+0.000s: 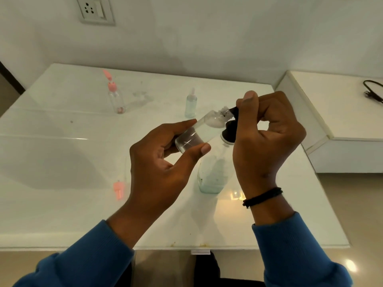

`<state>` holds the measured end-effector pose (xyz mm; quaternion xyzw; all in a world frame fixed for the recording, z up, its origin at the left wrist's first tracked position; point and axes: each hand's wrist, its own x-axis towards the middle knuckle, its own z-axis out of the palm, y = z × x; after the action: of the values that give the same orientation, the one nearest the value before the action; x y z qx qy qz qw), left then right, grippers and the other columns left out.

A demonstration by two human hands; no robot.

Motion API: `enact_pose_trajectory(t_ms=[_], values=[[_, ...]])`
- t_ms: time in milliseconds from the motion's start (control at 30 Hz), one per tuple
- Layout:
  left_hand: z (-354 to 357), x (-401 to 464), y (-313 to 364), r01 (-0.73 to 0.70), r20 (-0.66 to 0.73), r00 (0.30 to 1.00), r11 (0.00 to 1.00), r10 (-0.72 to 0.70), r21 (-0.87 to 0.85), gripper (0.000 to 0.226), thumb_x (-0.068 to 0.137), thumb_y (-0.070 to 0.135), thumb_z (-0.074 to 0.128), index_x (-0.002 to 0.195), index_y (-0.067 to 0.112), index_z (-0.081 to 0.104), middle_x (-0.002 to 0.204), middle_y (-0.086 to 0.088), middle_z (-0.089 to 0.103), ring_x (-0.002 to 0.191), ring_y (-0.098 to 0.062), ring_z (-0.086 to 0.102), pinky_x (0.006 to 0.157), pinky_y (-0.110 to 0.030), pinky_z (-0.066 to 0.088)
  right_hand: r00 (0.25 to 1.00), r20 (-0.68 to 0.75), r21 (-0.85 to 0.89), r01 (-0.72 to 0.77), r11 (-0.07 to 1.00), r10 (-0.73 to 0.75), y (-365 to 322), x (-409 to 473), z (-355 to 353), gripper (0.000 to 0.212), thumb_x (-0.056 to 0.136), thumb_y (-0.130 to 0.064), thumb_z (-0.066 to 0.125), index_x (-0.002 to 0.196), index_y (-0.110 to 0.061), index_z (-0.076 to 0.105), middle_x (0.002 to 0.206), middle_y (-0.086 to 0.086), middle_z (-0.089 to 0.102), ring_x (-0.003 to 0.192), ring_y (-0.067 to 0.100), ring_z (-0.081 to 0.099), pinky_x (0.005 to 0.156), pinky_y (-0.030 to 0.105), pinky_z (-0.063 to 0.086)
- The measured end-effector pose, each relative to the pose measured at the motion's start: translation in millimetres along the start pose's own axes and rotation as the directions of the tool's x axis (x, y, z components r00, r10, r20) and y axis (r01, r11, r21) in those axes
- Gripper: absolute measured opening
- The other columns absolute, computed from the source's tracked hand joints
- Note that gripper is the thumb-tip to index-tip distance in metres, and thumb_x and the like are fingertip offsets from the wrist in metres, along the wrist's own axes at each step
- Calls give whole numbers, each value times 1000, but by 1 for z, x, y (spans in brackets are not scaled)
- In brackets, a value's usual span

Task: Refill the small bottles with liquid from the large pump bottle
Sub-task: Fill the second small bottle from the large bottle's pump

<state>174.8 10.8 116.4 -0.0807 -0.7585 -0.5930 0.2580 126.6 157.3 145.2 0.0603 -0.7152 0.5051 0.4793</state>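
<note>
My left hand (163,162) grips a small clear bottle (199,131) by its base, tilted so its neck meets the black pump nozzle (233,111) that my right hand (267,131) pinches, thumb on top. The large pump bottle (213,172) stands on the white table (72,204) just below both hands. Beyond it stand a pink-capped bottle (116,96) and a bluish dropper bottle (190,104); left of it lies a loose pink cap (119,190).

There is only one view, from the person's head. It looks forward and down, close over the white table (62,204), with the wall (207,27) behind.
</note>
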Motion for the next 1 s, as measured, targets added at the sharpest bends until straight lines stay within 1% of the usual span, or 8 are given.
enact_pose_trajectory(t_ms=[167, 333, 500, 633, 800, 867, 933, 1000], values=[[1, 1, 0, 1, 4, 1000, 1000, -1, -18, 44, 83, 24, 83, 122, 6, 71, 111, -2, 74, 102, -18, 72, 87, -26, 60, 1000, -21, -8, 3, 1000, -3, 0, 2, -1, 36, 97, -4, 63, 62, 4, 61, 62, 15, 59, 60, 21, 52, 58, 24, 40], [0, 0, 0, 5, 1, 1000, 1000, -5, -6, 44, 83, 27, 82, 121, 7, 71, 111, -2, 74, 101, -21, 73, 87, -30, 62, 1000, -8, -7, -4, 1000, 4, 0, -1, 0, 35, 96, -3, 64, 62, 4, 60, 62, 14, 58, 59, 22, 51, 57, 24, 39], [1, 1, 0, 2, 7, 1000, 1000, -2, -15, 43, 84, 23, 83, 121, 6, 71, 111, -3, 74, 101, -20, 73, 87, -27, 60, 1000, -19, -13, 8, 1000, -9, 1, 1, 0, 37, 97, -5, 63, 62, 5, 60, 62, 15, 59, 60, 23, 51, 58, 26, 40], [1, 0, -1, 11, 3, 1000, 1000, -11, -20, 44, 83, 24, 83, 121, 6, 71, 112, -2, 74, 102, -19, 73, 87, -30, 61, 1000, -10, -15, 9, 1000, -9, 1, -2, 1, 36, 97, -4, 63, 62, 4, 60, 62, 15, 58, 59, 24, 52, 58, 25, 40], [1, 1, 1, 3, 12, 1000, 1000, -3, -24, 42, 84, 21, 84, 121, 5, 71, 111, -3, 74, 101, -18, 73, 87, -27, 60, 999, -39, -18, 10, 1000, -11, 2, 4, -1, 37, 97, -4, 63, 61, 4, 59, 61, 13, 57, 59, 17, 48, 58, 23, 38], [1, 0, 0, 0, 10, 1000, 1000, 0, -17, 42, 84, 21, 84, 121, 5, 71, 111, -3, 74, 101, -19, 73, 87, -29, 61, 1000, -27, -7, 8, 1000, -8, 1, 1, 0, 34, 97, -4, 63, 63, 0, 61, 62, 12, 58, 60, 17, 50, 58, 21, 39], [2, 0, -1, 17, 0, 1000, 1000, -17, -20, 43, 83, 22, 84, 121, 5, 71, 111, -4, 74, 101, -20, 73, 87, -32, 62, 1000, -10, -6, 13, 1000, -13, 0, -1, 1, 33, 97, -4, 64, 64, -2, 62, 63, 10, 58, 60, 17, 50, 60, 17, 38], [3, 0, -1, 30, -6, 1000, 999, -30, -33, 44, 83, 23, 84, 121, 6, 71, 112, -4, 75, 101, -21, 73, 87, -34, 62, 1000, -4, -13, 16, 1000, -16, 1, 1, 1, 34, 96, -3, 64, 63, -1, 60, 61, 12, 57, 59, 20, 49, 59, 18, 37]])
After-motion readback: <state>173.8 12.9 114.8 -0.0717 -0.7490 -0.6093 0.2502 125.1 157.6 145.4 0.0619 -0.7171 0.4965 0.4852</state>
